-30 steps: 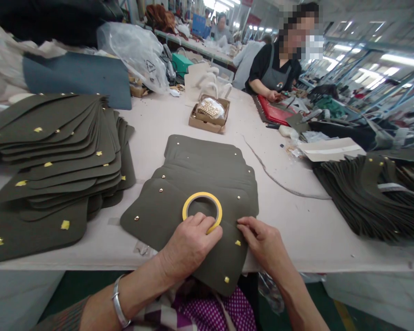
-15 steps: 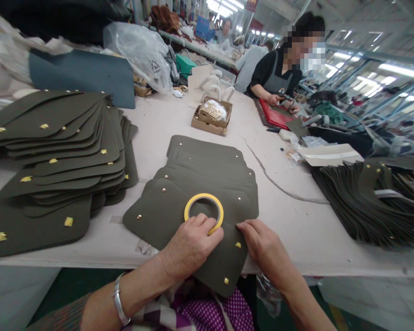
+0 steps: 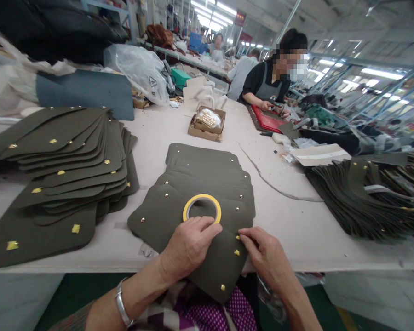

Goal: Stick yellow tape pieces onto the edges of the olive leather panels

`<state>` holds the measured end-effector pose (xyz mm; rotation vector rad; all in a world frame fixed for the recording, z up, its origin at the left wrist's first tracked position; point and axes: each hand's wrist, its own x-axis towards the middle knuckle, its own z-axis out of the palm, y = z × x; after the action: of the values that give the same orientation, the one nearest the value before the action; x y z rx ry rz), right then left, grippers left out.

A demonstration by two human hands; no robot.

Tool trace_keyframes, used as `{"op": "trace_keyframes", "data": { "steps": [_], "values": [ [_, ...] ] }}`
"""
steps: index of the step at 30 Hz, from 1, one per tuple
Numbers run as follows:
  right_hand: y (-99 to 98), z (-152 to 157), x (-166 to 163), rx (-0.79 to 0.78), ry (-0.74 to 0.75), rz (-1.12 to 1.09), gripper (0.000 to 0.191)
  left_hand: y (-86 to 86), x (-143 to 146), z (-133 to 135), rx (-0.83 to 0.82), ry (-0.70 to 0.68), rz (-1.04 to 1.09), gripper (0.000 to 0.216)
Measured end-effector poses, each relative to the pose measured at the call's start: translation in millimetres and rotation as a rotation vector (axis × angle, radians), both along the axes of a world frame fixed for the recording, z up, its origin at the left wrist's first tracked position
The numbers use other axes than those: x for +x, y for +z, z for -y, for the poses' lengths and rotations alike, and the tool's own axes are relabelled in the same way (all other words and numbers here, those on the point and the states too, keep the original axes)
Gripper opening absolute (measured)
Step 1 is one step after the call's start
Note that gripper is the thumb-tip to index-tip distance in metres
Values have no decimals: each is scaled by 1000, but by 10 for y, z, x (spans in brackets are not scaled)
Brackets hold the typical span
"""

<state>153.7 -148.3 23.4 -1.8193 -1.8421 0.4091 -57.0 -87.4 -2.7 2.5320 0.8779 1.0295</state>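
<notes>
My left hand (image 3: 192, 243) is closed on the near rim of a roll of yellow tape (image 3: 218, 202), above a stack of dark olive panels (image 3: 207, 172). The panels have rounded corners and small metal studs. My right hand (image 3: 266, 250) pinches a small piece of yellow tape (image 3: 238, 237) between thumb and forefinger, at the right edge of the nearest panel (image 3: 215, 266). Two other bits of yellow tape show on that panel, one just below my fingertips and one close to its lower end.
At left is a fanned pile of olive panels (image 3: 65, 220) with yellow tape bits. A cardboard box (image 3: 205, 133) of gold-coloured parts stands beyond the stack. More dark pieces (image 3: 348, 202) lie at right, near a grey cord (image 3: 274, 186). A co-worker (image 3: 262, 87) handles a red item (image 3: 267, 119).
A small yellow piece of tape now shows at my right fingertips. My left hand still grips the roll. The whole view has shifted slightly.
</notes>
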Motion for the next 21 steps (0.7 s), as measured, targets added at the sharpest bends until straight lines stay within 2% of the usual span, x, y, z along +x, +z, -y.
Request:
{"op": "trace_keyframes", "data": {
  "steps": [3, 7, 11, 17, 21],
  "values": [
    [102, 14, -119, 177, 21, -75, 15, 66, -7, 17, -52, -53, 119, 21],
    [136, -21, -328, 350, 205, -95, 23, 134, -22, 55, -49, -53, 117, 36],
    [113, -59, -427, 401, 290, -34, 24, 143, -39, 105, -36, -8, 47, 36],
    [59, -56, -439, 473, 278, 66, 15, 114, -24, 134, -48, -30, 29, 19],
    [27, -34, -468, 515, 210, 87, 14, 141, 5, 98, -94, -48, 5, 18]
  ]
}}
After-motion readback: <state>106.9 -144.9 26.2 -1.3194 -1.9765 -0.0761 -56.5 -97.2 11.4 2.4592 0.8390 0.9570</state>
